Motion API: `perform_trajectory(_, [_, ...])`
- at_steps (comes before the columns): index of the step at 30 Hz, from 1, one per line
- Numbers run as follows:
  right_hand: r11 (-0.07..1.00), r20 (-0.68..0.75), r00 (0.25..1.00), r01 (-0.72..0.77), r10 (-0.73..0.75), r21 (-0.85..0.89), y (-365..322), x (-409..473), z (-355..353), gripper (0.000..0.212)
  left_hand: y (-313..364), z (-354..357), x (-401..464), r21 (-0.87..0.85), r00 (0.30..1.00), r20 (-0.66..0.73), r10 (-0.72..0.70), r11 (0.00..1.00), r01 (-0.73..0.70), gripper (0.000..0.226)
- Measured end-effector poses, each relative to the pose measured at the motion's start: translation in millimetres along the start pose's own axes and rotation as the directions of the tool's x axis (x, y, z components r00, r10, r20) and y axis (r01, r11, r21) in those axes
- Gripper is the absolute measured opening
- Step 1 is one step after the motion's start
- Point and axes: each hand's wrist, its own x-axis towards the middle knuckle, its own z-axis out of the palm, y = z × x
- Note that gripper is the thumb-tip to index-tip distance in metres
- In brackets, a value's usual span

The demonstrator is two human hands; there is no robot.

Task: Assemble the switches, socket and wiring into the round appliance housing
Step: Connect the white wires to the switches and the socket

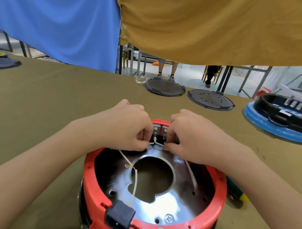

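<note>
The round red housing (220, 181) stands upside down on the table in front of me, its shiny metal plate (155, 208) with a large hole showing inside. A black power socket (119, 218) sits in the near rim. Two switches (160, 131) with metal tabs sit in the far rim. My left hand (126, 124) pinches a white wire (152, 142) just below the switches. My right hand (191, 136) pinches the wire's other branch beside the right switch. More white wires (135, 179) trail across the plate toward the socket.
Two dark round lids (163, 88) (211, 99) lie at the table's far edge. A blue and black housing (282, 119) stands at the far right. A green and yellow tool handle (237, 191) lies right of the red housing. People's legs show beyond the table.
</note>
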Motion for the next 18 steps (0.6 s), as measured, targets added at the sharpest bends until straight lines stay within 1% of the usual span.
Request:
perform_trajectory(2, [1.000,-0.001,1.000,-0.007,0.007,-0.001,1.4,0.3,0.5,0.017,1.3,-1.3,5.9,-0.013,1.000,-0.015,0.021,1.000,-0.021,0.016])
perform_trajectory(5, [0.999,0.008,1.000,0.013,-0.014,0.039,4.6,1.1,2.4,0.018,2.8,4.8,5.1,-0.022,0.998,-0.052,0.042,0.999,-0.043,0.020])
perform_trajectory(7, [0.996,0.003,0.999,0.041,-0.042,0.082,6.4,1.5,3.1,0.017,0.6,8.1,1.4,-0.083,0.995,-0.092,0.042,0.995,-0.049,0.022])
perform_trajectory(9, [0.990,-0.016,0.997,0.074,-0.073,0.116,7.5,1.3,4.8,0.015,-0.8,8.6,-1.4,-0.157,0.992,-0.121,0.045,0.986,-0.064,0.019])
perform_trajectory(11, [0.987,-0.069,0.993,0.103,-0.095,0.123,7.9,0.4,8.4,0.013,-0.7,8.2,-2.7,-0.208,0.992,-0.127,0.027,0.977,-0.053,0.018])
perform_trajectory(14, [0.982,-0.180,0.983,0.075,-0.043,0.175,9.1,-1.8,13.6,0.009,-0.4,8.5,-2.4,-0.275,0.990,-0.139,-0.006,0.961,-0.033,0.019])
perform_trajectory(15, [0.978,-0.197,0.980,0.060,-0.020,0.199,9.4,-2.4,14.6,0.008,-0.7,8.4,-2.2,-0.286,0.989,-0.149,-0.013,0.958,-0.031,0.017])
perform_trajectory(18, [0.973,-0.172,0.985,0.047,-0.008,0.226,9.0,-2.4,15.1,0.008,-1.2,7.6,-1.6,-0.309,0.987,-0.158,-0.036,0.951,-0.015,0.015])
